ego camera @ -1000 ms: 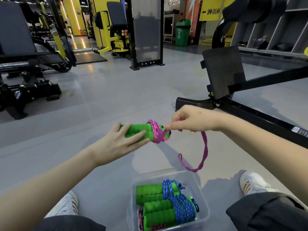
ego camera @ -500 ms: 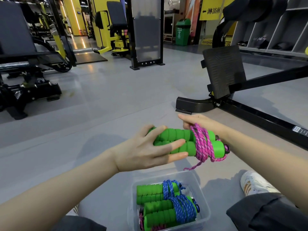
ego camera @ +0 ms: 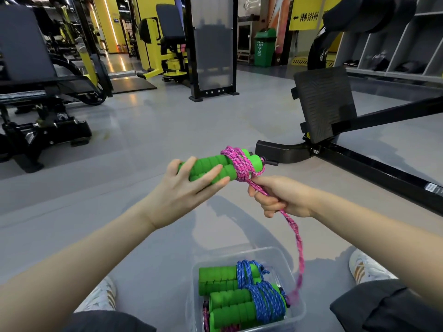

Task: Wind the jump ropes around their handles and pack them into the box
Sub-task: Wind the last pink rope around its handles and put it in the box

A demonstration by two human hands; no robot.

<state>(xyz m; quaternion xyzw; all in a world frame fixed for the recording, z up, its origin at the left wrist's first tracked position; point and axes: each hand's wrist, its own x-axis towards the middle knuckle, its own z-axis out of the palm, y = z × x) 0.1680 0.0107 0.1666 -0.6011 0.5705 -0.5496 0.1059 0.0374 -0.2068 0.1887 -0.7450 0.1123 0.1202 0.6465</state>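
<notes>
View from a head camera, looking down at a person seated on a grey gym floor. Both bare hands are raised in front of the body.

The left hand grasps a pair of green foam handles by their left end, fingers laid across the top; the thumb is hidden underneath. The handles lie side by side, with their long axis running left to right and tilting slightly up and away at the right end.

A pink rope is coiled in several turns around both handles near that right end. The right hand sits just below and to the right of the coil, clenched around the rope where it leaves the bundle.

From that fist a loose tail hangs down. Its blurred end dangles over the right side of a clear box.

The box stands on the floor between the person's legs, below both hands and closer to the body. Inside it lie wound blue ropes on green handles, aligned left to right like the bundle above.

The right hand is the one nearer the coil, so it is probably the hand that will wrap the tail. The box is directly beneath for the drop afterwards.
</notes>
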